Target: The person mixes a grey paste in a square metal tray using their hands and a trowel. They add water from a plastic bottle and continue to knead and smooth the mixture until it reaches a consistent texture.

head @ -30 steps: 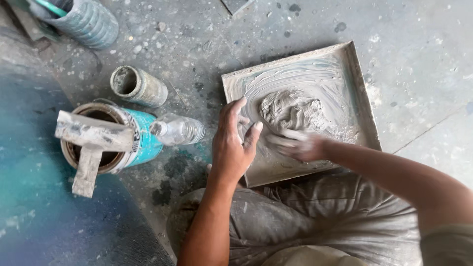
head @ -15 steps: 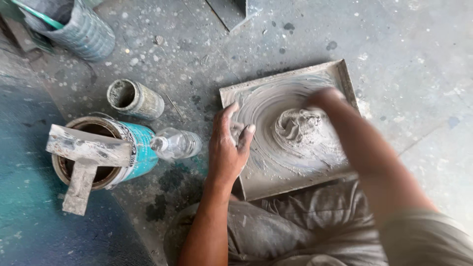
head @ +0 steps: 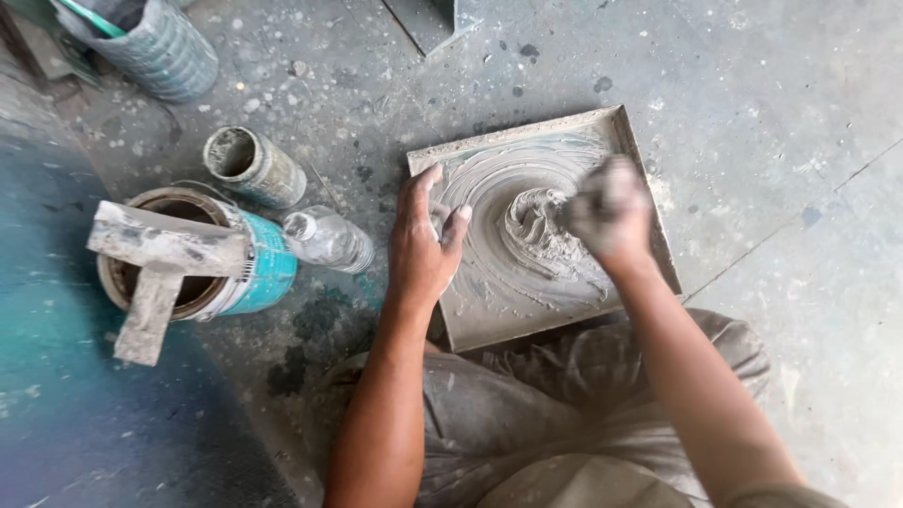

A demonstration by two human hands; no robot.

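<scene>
the right hand [head: 609, 214] is blurred and caked in grey, bunched closed over the lump of wet paste [head: 538, 230] in the middle of the square tray [head: 527, 320] on the floor [head: 752, 85]; whether it grips any paste is hard to tell. the left hand [head: 423, 245] lies open, fingers spread on the tray's left edge. a bucket [head: 155, 42] is cut off top left. a can [head: 252, 167], a plastic bottle [head: 329, 240] and a teal tin [head: 254, 273] under a wooden tool [head: 160, 259] sit left.
</scene>
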